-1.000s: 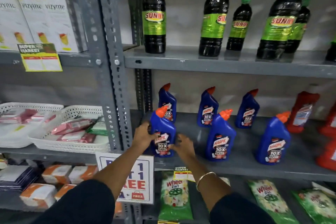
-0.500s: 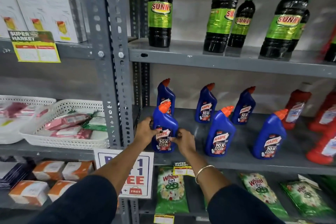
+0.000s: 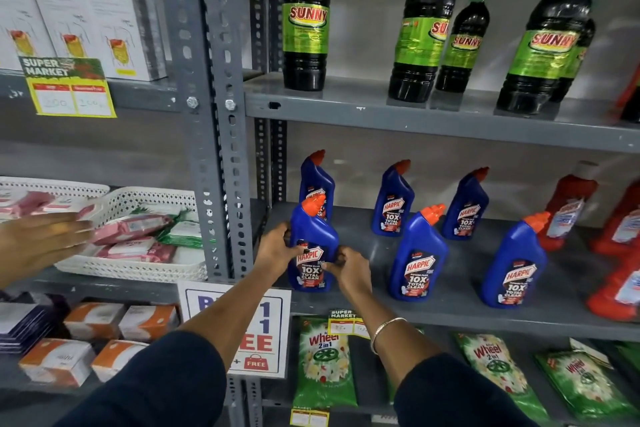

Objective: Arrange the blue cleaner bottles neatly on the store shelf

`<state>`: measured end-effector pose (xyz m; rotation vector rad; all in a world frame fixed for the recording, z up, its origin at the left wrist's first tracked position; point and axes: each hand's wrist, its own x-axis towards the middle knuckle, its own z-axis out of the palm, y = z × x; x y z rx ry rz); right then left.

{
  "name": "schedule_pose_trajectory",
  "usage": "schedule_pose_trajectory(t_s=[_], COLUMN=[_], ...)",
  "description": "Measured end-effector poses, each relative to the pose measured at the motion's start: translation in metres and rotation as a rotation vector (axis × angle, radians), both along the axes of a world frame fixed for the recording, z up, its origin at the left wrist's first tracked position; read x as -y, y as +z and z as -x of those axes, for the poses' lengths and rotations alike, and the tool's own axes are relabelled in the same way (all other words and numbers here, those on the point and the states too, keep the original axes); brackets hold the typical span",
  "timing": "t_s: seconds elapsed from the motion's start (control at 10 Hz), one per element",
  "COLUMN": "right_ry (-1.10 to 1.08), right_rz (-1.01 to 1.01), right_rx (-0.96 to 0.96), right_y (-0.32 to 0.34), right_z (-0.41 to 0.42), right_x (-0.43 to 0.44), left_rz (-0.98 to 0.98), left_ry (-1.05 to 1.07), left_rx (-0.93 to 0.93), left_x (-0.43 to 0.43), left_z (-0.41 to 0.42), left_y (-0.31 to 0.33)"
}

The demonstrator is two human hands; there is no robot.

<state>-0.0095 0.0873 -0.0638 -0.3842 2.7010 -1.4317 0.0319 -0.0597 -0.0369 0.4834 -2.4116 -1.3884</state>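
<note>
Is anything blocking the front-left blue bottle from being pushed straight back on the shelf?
Yes. The front-left blue Harpic bottle with the orange cap, held between the left hand and right hand, has another blue Harpic bottle with a red cap right behind it on the grey metal shelf.

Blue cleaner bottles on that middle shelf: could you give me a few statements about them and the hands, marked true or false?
1. Both hands, the left hand and the right hand, grip the front-left blue bottle. True.
2. Six blue bottles stand on the shelf. True.
3. The held bottle lies on its side. False: it stands upright.
4. The blue bottles have green caps. False: orange-red; the green caps are on the dark bottles above.
</note>
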Motion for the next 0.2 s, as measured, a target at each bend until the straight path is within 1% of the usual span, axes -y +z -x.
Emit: schedule_pose_trajectory(t_s=[0.1, 0.2], right_ry=[0.051, 0.018], right_rz=[-0.037, -0.125], right_rx=[0.015, -0.147], right_y=[0.003, 0.015], right_z=[-0.003, -0.005], right_x=[-0.001, -0.008], left_rz=[0.029, 0.048], left_ry=[-0.015, -0.017], left_rx=[0.009, -0.037], left_x=[0.000, 0.000], left_z=[-0.001, -0.005], left_y=[0.001, 0.003])
